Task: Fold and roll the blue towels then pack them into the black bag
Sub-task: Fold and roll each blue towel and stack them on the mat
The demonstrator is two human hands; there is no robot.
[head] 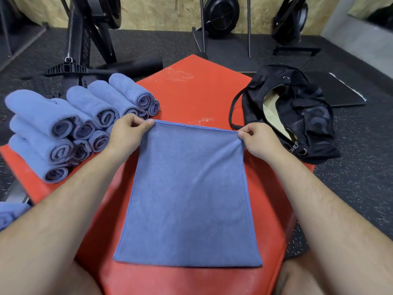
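Our forearms reach over the blue towel (189,199), laid flat and lengthwise on the red pad (202,92), probably so we can fold or roll it toward us. Our left hand (127,133) and right hand (257,139) each pinch a far corner between thumb and curled fingers, keeping that edge taut. Rolled towels (63,128) are stacked at the pad's left, out of the working area. The black bag (297,116) lies open beside the pad's right edge, and nothing seems to block our way to it. Loose blue cloth (10,213) sits at lower left.
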